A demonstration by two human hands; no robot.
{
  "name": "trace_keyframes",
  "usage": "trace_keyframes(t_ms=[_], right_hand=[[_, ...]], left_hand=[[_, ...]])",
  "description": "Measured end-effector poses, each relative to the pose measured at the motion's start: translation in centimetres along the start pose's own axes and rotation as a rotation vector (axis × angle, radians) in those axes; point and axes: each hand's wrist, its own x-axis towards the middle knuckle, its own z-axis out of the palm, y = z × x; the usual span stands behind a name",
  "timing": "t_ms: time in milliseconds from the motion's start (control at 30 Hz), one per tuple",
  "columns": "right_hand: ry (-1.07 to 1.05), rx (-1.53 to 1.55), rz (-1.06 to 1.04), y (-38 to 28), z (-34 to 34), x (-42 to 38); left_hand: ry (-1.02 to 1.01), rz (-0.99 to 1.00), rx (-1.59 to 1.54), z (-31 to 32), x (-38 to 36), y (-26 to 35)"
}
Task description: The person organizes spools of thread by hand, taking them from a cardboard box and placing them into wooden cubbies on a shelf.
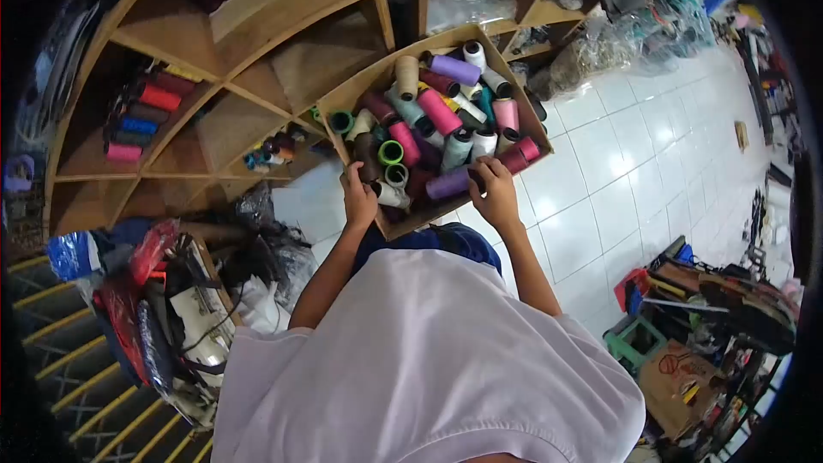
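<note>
So the box of thread spools (pixel 446 120) sits upper centre, lower spools buried. Left hand (pixel 357 195) is curled on its near left edge, fingertips hard to make out. Right hand (pixel 493 191) is bent over the near edge by a purple spool (pixel 448 183); can't tell if it's pinching. Wooden shelves (pixel 225 69), upper left, are cut off.

The box (pixel 531 116) of thread spools is between both hands: left hand (pixel 360 199) on its near-left corner, right hand (pixel 495 193) at its near side, apparently touching a purple spool (pixel 448 183).
</note>
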Motion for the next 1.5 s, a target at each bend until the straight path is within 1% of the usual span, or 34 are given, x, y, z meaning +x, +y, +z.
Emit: trace_keyframes(t_ms=[33,67,100,167,200,233,300,333,367,433,467,533,567,600,633,700,733,767,800,833,900,967,1033,1067,1100,1133,1167,1233,1267,1300,1367,1400,1433,1500], right_hand=[[0.048,0.071,-0.025,0.5,0.2,0.1],[0.056,-0.047,-0.019,1.3,0.0,0.0],[0.074,-0.049,-0.008,1.0,-0.5,0.2],[0.386,-0.226,0.172,0.5,-1.5,0.4],[0.376,-0.306,0.266,0.6,-1.8,0.3],[0.388,-0.308,0.27,0.6,-2.2,0.1],[0.144,-0.458,0.424,0.9,-2.8,-0.1],[0.045,-0.406,0.471,1.2,-3.0,0.1],[0.049,-0.403,0.474,1.4,-3.1,0.3],[-0.101,-0.229,0.528,2.2,-3.3,0.5],[-0.102,-0.23,0.535,2.8,-3.5,0.5],[0.017,0.024,0.455,4.6,-3.9,0.9],[0.077,0.153,0.409,5.2,-3.7,1.2],[0.168,0.093,0.322,5.1,-4.2,1.6],[0.169,0.096,0.32,5.2,-4.4,2.1],[0.271,0.037,0.406,5.4,-5.1,3.4],[0.27,0.125,0.523,5.3,-5.7,3.9],[0.276,0.131,0.518,5.2,-6.0,3.8],[0.403,0.137,0.42,5.3,-6.4,3.6],[0.546,0.162,0.297,5.2,-6.5,4.8],[0.509,0.383,0.49,7.0,-5.5,5.1],[0.501,0.494,0.692,6.8,-5.0,5.1],[0.503,0.497,0.74,7.1,-4.2,4.8],[0.617,0.563,0.601,8.2,-2.5,4.8],[0.652,0.496,0.616,9.6,-0.9,4.8],[0.644,0.645,0.694,7.8,-1.9,5.0],[0.637,0.798,0.765,5.8,-3.1,5.5],[0.682,0.936,0.693,8.0,-1.1,5.5],[0.718,0.858,0.663,8.7,-0.3,5.6],[0.728,0.853,0.677,8.6,-0.7,5.3],[0.567,0.208,0.394,7.7,-1.9,4.7],[0.436,0.202,0.523,8.3,-1.6,4.5],[0.433,0.199,0.531,8.6,-1.0,4.1],[0.289,-0.118,0.375,9.2,0.2,3.6]], left_hand=[[-0.013,0.025,-0.013,-0.2,-0.1,0.1],[-0.028,0.051,-0.026,-0.4,-0.1,0.1],[-0.037,0.07,-0.023,-0.4,-0.1,0.0],[-0.027,0.138,0.013,-0.4,0.0,-0.3],[-0.04,0.099,0.0,-0.3,0.2,-0.5],[-0.042,0.112,-0.001,-0.3,0.2,-0.6],[-0.082,0.069,0.024,-0.4,0.5,-0.5],[-0.087,0.039,0.026,-0.4,0.4,-0.3],[-0.088,0.043,0.029,-0.5,0.5,-0.1],[-0.096,-0.022,-0.022,-0.6,0.1,0.1],[-0.103,-0.022,-0.022,-0.5,0.1,0.0],[-0.039,0.099,0.008,-0.2,0.3,-0.5],[-0.037,0.099,0.008,0.0,0.4,-0.7],[-0.053,0.072,0.01,-0.1,0.4,-0.6],[-0.069,0.046,0.013,-0.2,0.4,-0.5],[-0.061,0.058,-0.006,-0.1,0.4,-0.6],[-0.053,0.072,-0.027,0.0,0.4,-0.9],[-0.043,0.097,-0.033,0.2,0.2,-1.0],[-0.018,0.13,-0.035,0.4,0.3,-1.2],[-0.01,0.135,-0.112,1.0,0.2,-2.2],[0.012,0.181,0.001,0.5,0.5,-1.6],[-0.018,0.118,-0.026,0.1,0.5,-0.8],[-0.031,0.109,-0.033,0.0,0.6,-0.8],[-0.031,0.095,-0.013,0.2,0.8,-0.7],[-0.035,0.078,0.01,0.0,0.6,-0.3],[-0.045,0.029,-0.046,0.1,0.5,-0.3],[-0.075,0.034,-0.043,0.2,0.3,-0.7],[-0.01,0.137,-0.098,0.6,0.6,-1.4],[-0.027,0.143,-0.097,0.7,0.7,-1.4],[-0.014,0.16,-0.124,0.8,0.7,-1.6],[0.02,0.187,-0.18,1.0,0.6,-1.7],[0.01,0.164,-0.126,0.8,0.5,-1.7],[0.002,0.159,-0.125,1.0,0.4,-2.1],[0.089,0.195,-0.238,1.7,0.7,-2.4]])
